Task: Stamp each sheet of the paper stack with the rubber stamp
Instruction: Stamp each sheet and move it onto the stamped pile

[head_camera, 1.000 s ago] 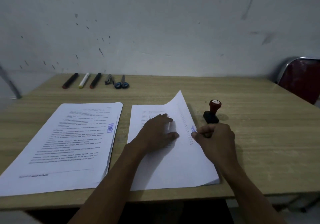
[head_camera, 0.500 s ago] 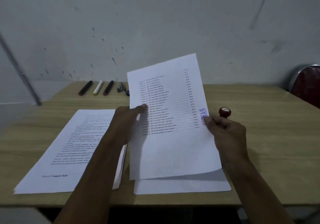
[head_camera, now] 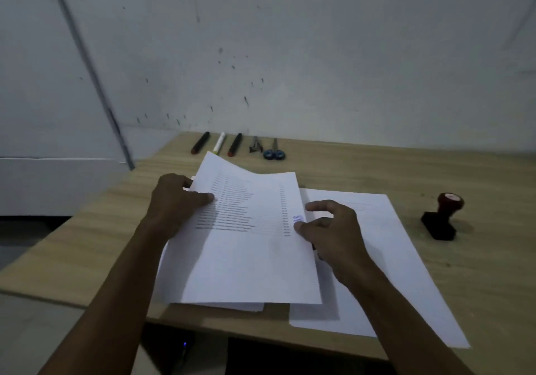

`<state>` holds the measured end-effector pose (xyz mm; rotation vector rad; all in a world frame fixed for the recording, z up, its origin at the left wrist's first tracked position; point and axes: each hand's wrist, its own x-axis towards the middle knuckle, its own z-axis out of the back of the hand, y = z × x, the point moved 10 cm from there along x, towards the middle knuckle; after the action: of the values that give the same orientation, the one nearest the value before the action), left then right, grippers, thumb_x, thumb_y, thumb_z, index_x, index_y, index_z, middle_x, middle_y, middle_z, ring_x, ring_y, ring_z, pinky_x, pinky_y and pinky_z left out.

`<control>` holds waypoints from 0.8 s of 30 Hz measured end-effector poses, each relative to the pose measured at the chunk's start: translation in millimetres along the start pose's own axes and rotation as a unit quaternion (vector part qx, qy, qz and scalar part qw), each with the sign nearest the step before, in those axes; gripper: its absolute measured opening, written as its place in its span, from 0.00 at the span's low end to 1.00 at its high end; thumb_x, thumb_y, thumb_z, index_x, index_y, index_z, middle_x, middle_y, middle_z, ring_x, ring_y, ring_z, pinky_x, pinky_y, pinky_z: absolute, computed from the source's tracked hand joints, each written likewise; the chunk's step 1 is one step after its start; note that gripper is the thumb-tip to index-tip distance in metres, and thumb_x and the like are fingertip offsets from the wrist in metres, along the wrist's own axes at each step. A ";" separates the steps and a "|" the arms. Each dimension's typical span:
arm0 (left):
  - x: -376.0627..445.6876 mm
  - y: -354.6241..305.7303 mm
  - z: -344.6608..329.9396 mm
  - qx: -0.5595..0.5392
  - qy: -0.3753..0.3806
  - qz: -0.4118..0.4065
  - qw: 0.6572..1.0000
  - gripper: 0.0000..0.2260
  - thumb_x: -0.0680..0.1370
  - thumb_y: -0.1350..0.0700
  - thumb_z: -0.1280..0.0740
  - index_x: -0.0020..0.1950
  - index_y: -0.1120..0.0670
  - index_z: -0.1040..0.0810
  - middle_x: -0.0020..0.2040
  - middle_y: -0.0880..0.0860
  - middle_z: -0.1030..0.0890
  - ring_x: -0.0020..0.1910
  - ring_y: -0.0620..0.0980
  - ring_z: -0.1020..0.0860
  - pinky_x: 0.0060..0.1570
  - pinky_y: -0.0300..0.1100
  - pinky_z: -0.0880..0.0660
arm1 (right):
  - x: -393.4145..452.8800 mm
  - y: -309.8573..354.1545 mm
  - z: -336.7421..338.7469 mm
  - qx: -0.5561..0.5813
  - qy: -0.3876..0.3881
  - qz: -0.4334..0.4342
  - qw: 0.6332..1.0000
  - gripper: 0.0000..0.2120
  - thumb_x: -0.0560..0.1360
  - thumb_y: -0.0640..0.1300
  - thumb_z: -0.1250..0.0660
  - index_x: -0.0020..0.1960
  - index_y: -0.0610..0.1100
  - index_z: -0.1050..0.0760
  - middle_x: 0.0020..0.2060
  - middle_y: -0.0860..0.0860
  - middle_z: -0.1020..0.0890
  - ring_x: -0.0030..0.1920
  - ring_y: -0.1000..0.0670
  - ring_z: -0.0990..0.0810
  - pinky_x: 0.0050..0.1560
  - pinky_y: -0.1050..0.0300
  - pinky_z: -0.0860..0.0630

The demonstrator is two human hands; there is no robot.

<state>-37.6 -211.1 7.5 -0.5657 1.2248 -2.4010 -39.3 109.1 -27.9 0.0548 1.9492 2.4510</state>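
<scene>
The lifted sheet (head_camera: 246,244) is white with rows of grey print and a blue stamp mark (head_camera: 298,218) near its 3 o'clock edge; the paper stack (head_camera: 406,273) is plain white; the rubber stamp (head_camera: 442,215) has a dark red handle on a black base; the table (head_camera: 377,166) shows pale tan woodgrain; the scissors (head_camera: 274,153) at 12 o'clock have blue handles

Two bare forearms in view — no sleeves visible up to frame's bottom edge. Left hand (head_camera: 177,200) bare: no glove, no ring, no watch or band at wrist. Right hand (head_camera: 333,232) likewise bare — no jewellery, no strap seen. Fingernails short on fingers that show. Dim light; finer detail too dark to tell.
</scene>
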 end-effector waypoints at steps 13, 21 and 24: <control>22.9 46.2 12.7 0.164 -0.008 -0.009 0.986 0.22 0.68 0.53 0.24 0.60 0.57 0.23 0.60 0.59 0.23 0.56 0.58 0.23 0.53 0.51 0.25 | -0.3 18.7 -71.1 -0.294 -0.014 0.086 0.952 0.07 0.72 0.48 0.28 0.49 0.51 0.21 0.42 0.55 0.17 0.46 0.53 0.19 0.40 0.62 0.28; 18.3 51.8 8.0 0.206 -0.005 -0.011 0.979 0.24 0.72 0.50 0.28 0.65 0.58 0.27 0.62 0.60 0.24 0.62 0.60 0.28 0.57 0.53 0.29 | -4.9 18.9 -78.0 -0.353 -0.020 0.118 0.928 0.08 0.72 0.52 0.28 0.47 0.50 0.23 0.43 0.55 0.19 0.45 0.52 0.19 0.42 0.61 0.26; 17.2 53.4 8.8 0.199 -0.011 0.001 0.980 0.23 0.75 0.50 0.32 0.67 0.58 0.31 0.61 0.60 0.25 0.63 0.61 0.29 0.57 0.54 0.30 | -9.5 21.7 -82.5 -0.395 -0.019 0.135 0.908 0.14 0.73 0.56 0.31 0.54 0.51 0.27 0.49 0.54 0.20 0.50 0.49 0.20 0.44 0.58 0.29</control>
<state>-39.4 -254.8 -28.8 -0.4606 0.7007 -2.5325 -32.3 23.5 -25.5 0.3747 0.8414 3.1751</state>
